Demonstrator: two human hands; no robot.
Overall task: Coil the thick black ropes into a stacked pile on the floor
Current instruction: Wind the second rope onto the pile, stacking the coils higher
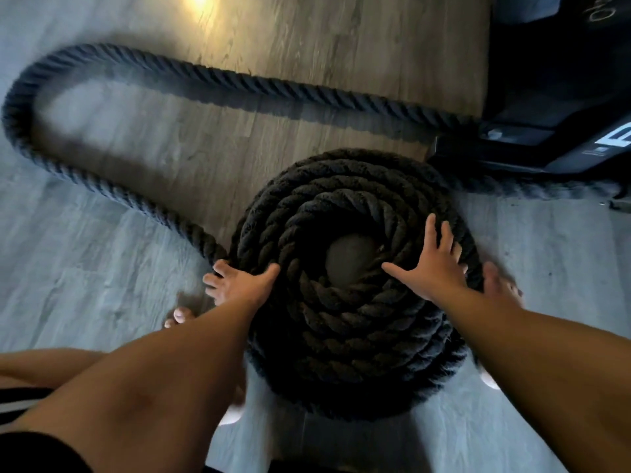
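Findings, head view:

1. Rope coil (341, 336): thick black twisted rope wound in stacked rings on the wood-plank floor (85, 268), directly beneath and between both hands. A small opening at its centre shows the floor.

2. Left hand (240, 285): at the near-left rim of the coil. The thumb lies across the top of the outer turn and the fingers curl down its outer side, gripping it at the point where the uncoiled length joins.

3. Right hand (435, 264): laid on top of the coil's right side, just right of the central opening. Fingers straight and spread wide, palm down, holding nothing.

4. Loose rope run (273, 86): leaves the coil at the left hand, sweeps outward to the far left, bends back and passes beyond both hands to a black machine base (553, 107) past the right hand.

5. A bare left foot (177, 317) stands just beside the left hand; a bare right foot (500, 285) just outside the right hand, against the coil
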